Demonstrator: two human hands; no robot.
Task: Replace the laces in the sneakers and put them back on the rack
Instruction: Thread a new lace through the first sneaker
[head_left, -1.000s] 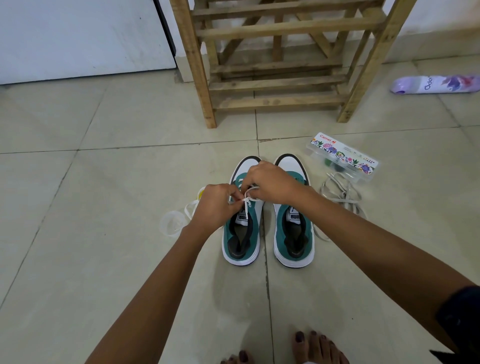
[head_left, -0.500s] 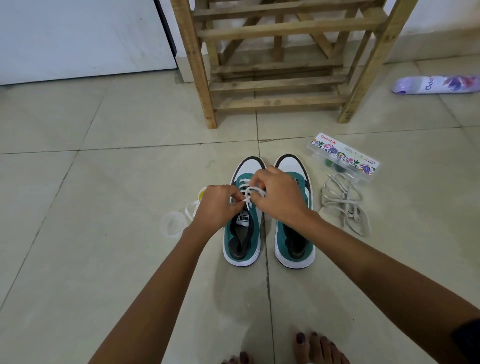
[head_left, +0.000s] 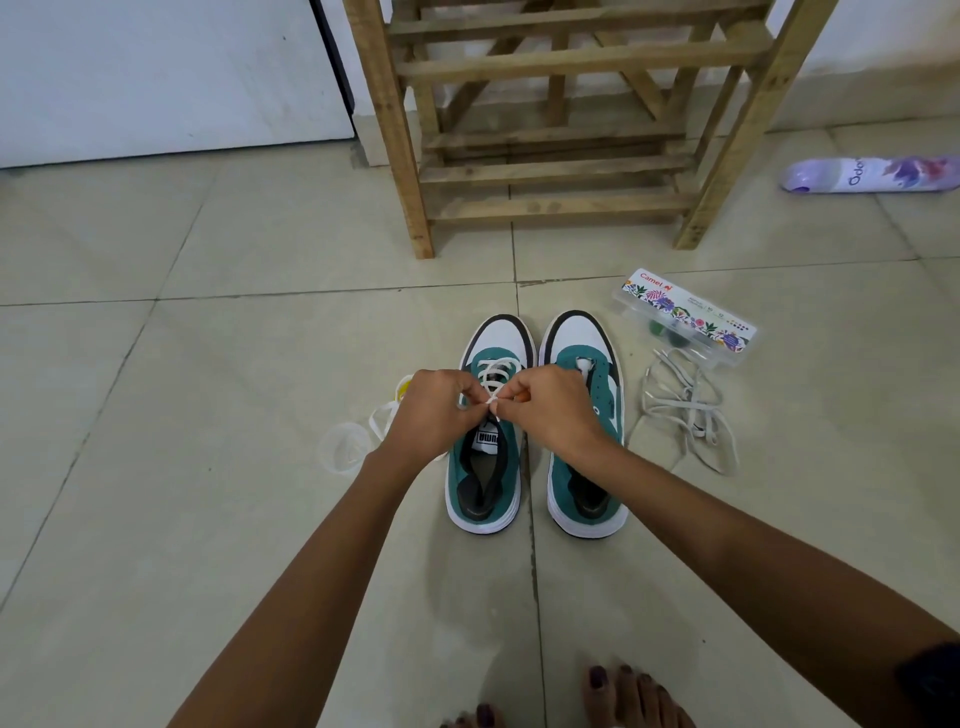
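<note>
Left hand (head_left: 434, 415) and right hand (head_left: 553, 410) each pinch the white lace (head_left: 493, 371) over the left sneaker (head_left: 488, 457); uneven pulling could leave the knot loose.

On the pale tiled floor (head_left: 208, 364) a clear plastic box (head_left: 684, 318) with a flowered Camel label lies right of centre, a purple spray can (head_left: 872, 175) lies on its side farther right, and a white door (head_left: 166, 78) stands at back left.
</note>
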